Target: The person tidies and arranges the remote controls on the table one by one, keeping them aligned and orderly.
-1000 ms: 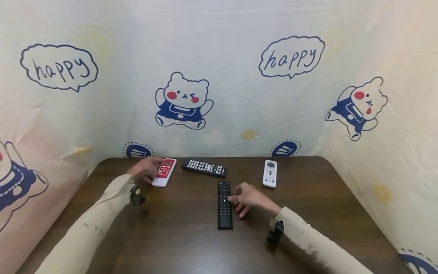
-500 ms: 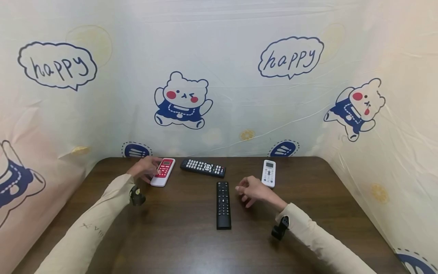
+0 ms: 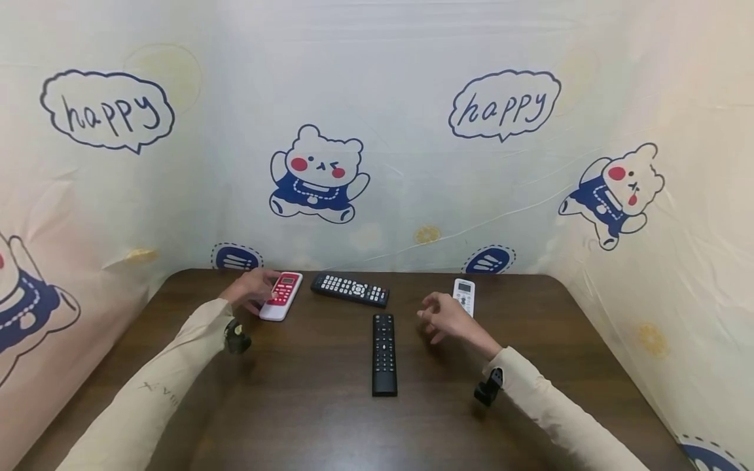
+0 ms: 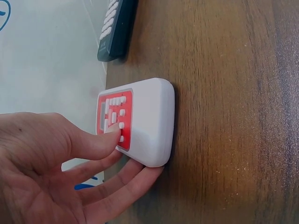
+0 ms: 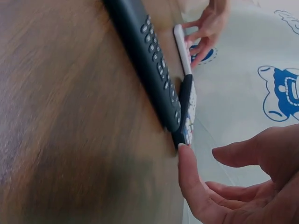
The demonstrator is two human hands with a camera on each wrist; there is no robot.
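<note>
My left hand (image 3: 252, 288) holds a white remote control with a red keypad (image 3: 285, 294) at the table's back left. In the left wrist view the thumb presses on the keypad (image 4: 126, 116), while the other fingers lie along the remote's side and lower edge. My right hand (image 3: 449, 318), fingers loosely bent and nothing between them, hovers over the table. To its left lies a slim black remote (image 3: 385, 356), pointing away from me. Just behind it is a white remote (image 3: 464, 294), its lower part hidden by the hand.
A black remote with white buttons (image 3: 350, 289) lies slantwise at the back, between the red-keypad remote and the slim black one. The brown wooden table (image 3: 283, 418) meets a printed cloth (image 3: 400, 196) behind and at both sides.
My right hand has drawn away from the slim black remote, moving right and back towards the white remote. The left hand stays on the red-keypad remote.
</note>
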